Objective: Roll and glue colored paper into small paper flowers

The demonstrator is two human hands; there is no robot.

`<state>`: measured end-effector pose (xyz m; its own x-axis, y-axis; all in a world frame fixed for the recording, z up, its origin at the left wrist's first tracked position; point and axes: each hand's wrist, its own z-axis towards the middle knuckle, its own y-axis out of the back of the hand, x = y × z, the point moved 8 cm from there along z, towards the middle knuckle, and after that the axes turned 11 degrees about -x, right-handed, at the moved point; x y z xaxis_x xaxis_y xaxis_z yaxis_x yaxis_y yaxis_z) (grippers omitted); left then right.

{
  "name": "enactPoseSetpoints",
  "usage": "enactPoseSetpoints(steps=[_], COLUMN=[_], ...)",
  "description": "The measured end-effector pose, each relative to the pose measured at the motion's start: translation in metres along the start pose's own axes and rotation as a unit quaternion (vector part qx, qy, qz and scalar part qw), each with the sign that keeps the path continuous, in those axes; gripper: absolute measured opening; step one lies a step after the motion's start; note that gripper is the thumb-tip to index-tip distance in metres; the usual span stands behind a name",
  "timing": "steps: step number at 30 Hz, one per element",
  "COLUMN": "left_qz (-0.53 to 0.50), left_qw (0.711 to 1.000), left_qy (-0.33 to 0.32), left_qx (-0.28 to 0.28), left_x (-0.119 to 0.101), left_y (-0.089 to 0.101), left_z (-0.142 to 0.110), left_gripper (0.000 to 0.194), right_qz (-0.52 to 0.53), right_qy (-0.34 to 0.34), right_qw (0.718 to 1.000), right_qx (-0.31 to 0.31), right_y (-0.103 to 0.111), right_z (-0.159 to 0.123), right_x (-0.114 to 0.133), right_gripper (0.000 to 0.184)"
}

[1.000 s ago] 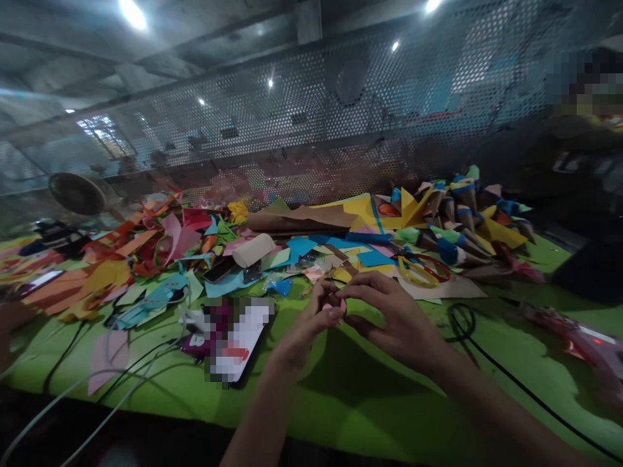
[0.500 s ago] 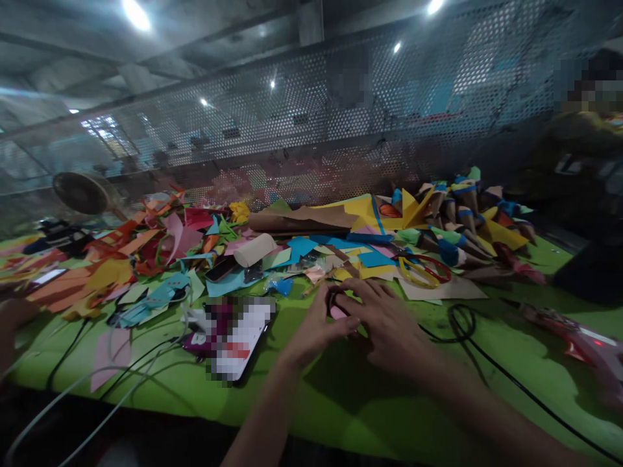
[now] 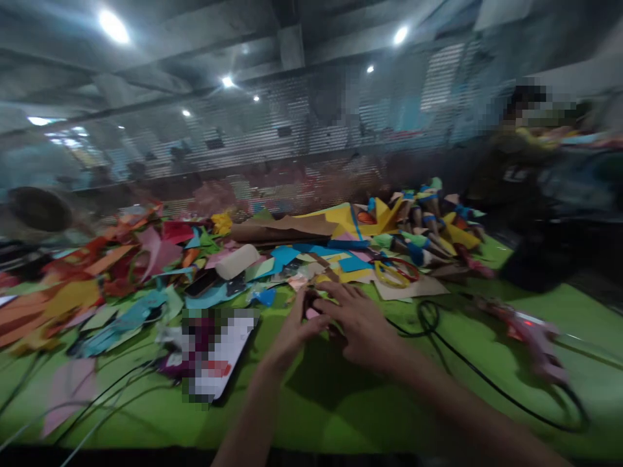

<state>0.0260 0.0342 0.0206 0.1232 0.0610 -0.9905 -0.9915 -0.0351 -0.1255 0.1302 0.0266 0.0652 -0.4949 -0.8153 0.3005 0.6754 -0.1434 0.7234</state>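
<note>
The green table (image 3: 335, 421) is the widest surface here; its near edge runs along the bottom, and smooth bare room lies below the hands and right of them, where a black cable (image 3: 431, 333) makes a loop. Along the far side, a heap of paper scraps (image 3: 154, 250) closes the space, with flat, curled and sharp-cornered pieces in many colours. Inside it lies a folded brown sheet (image 3: 287, 227). The right hand (image 3: 363, 324) bends its fingers over the left hand (image 3: 289, 337), which pinches a small pink piece (image 3: 312, 314), rounded and partly dark, above the table. This spot is blurred, so I cannot tell if the right fingers also grip it. Hard plastic things flank them: a pink glue gun (image 3: 528, 337) at right, a phone (image 3: 238, 344) at left.
</note>
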Motion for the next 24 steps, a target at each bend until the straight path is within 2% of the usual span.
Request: enactPoseSetpoints(steps=[2, 4, 7, 9, 12, 13, 14, 16, 17, 19, 21, 24], left_qz=[-0.018, -0.019, -0.006, -0.011, -0.030, -0.033, -0.035, -0.040, -0.047, -0.064, -0.083, -0.116], left_qw=[0.999, 0.998, 0.997, 0.998, 0.998, 0.998, 0.997, 0.996, 0.996, 0.996, 0.995, 0.992], left_qy=[-0.006, -0.015, -0.030, -0.025, -0.026, -0.030, -0.035, -0.042, -0.043, -0.041, -0.039, -0.035], left_qx=[-0.043, -0.058, -0.071, -0.062, -0.054, -0.053, -0.056, -0.060, -0.062, -0.055, -0.048, -0.041], left_x=[0.005, 0.010, 0.013, 0.015, 0.011, 0.009, 0.007, 0.005, 0.004, 0.006, 0.009, 0.011], left_y=[0.010, 0.017, 0.026, 0.028, 0.028, 0.027, 0.027, 0.026, 0.026, 0.024, 0.023, 0.023], left_z=[0.003, 0.007, 0.012, 0.014, 0.013, 0.012, 0.010, 0.009, 0.009, 0.012, 0.015, 0.015], left_gripper=[0.055, 0.051, 0.048, 0.051, 0.058, 0.059, 0.060, 0.060, 0.060, 0.060, 0.060, 0.060], right_qz=[0.018, 0.031, 0.031, 0.008, -0.084, -0.126, -0.181, -0.297, -0.311, -0.301, -0.286, -0.268], right_qy=[-0.007, -0.026, -0.079, -0.123, -0.210, -0.241, -0.295, -0.448, -0.485, -0.552, -0.587, -0.598], right_qw=[1.000, 0.998, 0.988, 0.972, 0.945, 0.934, 0.909, 0.823, 0.800, 0.769, 0.753, 0.753], right_qx=[-0.008, -0.039, -0.129, -0.200, -0.235, -0.233, -0.233, -0.183, -0.169, -0.117, -0.082, -0.056], right_y=[0.006, 0.020, 0.058, 0.089, 0.131, 0.144, 0.158, 0.180, 0.187, 0.189, 0.187, 0.184], right_z=[0.003, 0.005, -0.005, -0.028, -0.081, -0.101, -0.124, -0.172, -0.189, -0.214, -0.226, -0.227], right_x=[0.002, -0.001, -0.015, -0.031, -0.064, -0.077, -0.092, -0.125, -0.134, -0.151, -0.161, -0.167], right_gripper=[0.066, 0.070, 0.057, 0.043, 0.031, 0.027, 0.025, 0.031, 0.036, 0.040, 0.044, 0.044])
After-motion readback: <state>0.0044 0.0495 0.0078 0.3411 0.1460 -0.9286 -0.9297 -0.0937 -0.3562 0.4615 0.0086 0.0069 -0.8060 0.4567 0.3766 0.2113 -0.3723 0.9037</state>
